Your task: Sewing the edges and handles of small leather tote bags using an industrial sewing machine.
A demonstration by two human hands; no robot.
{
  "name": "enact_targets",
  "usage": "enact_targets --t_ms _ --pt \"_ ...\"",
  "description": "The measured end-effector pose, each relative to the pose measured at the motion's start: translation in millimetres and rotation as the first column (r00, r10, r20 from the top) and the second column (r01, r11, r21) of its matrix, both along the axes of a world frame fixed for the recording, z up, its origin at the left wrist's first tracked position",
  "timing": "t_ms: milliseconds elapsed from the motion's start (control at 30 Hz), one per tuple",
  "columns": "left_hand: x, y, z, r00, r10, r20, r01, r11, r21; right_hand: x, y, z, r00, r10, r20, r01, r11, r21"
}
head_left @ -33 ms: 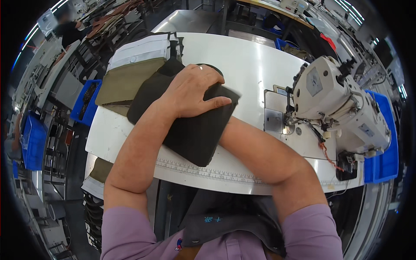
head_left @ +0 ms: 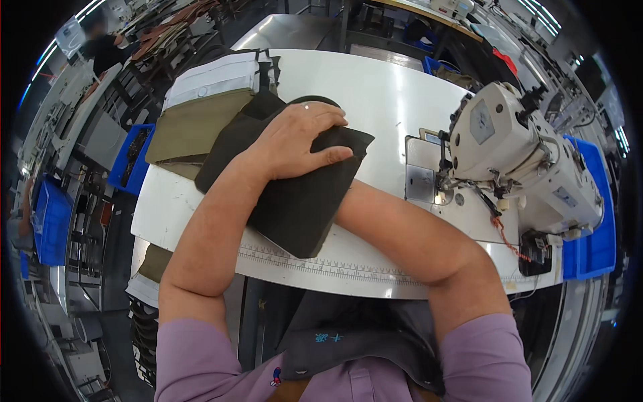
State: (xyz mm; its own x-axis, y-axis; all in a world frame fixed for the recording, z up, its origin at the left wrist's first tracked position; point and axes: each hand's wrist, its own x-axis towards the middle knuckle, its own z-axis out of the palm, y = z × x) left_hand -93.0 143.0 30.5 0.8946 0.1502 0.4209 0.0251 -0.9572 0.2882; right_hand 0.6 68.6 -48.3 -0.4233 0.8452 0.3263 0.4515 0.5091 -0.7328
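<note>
A dark grey-black fabric piece [head_left: 295,214] lies folded on the white sewing table [head_left: 382,87], reaching almost to the table's front edge. My left hand [head_left: 295,141], with a ring on one finger, rests on top of it with the fingers together and the thumb pressed along the fold. My right forearm comes in from the lower right and runs under the fabric. My right hand is hidden beneath the fabric. An olive fabric stack [head_left: 194,124] lies just left of the dark piece.
A white industrial sewing machine [head_left: 522,147] stands at the right of the table. A ruler strip [head_left: 321,266] runs along the front edge. Pale folded pieces [head_left: 214,77] lie behind the olive stack. Blue bins [head_left: 596,248] [head_left: 130,157] flank the table. Another person [head_left: 100,47] is far off at the upper left.
</note>
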Motion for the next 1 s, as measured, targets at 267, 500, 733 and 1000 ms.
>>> enact_targets --t_ms 267,500,733,1000 --pt "19.2 -33.7 -29.3 0.937 0.140 -0.320 -0.132 0.990 0.046 12.6 -150.6 35.9 0.864 -0.201 0.462 0.079 0.960 0.270" --pt "35.7 -97.2 -31.0 0.898 0.322 -0.300 -0.297 0.946 0.126 51.2 -252.3 48.7 0.823 -0.095 0.559 0.003 0.987 0.163" --pt "42.4 -181.6 -35.5 0.880 0.370 -0.297 -0.356 0.929 0.104 125.2 -300.2 67.7 0.977 -0.100 0.190 0.092 0.995 0.048" --pt "48.1 -208.8 -35.0 0.822 0.486 -0.297 -0.470 0.873 0.130 149.7 -294.4 60.9 0.831 -0.478 0.286 0.354 0.849 0.391"
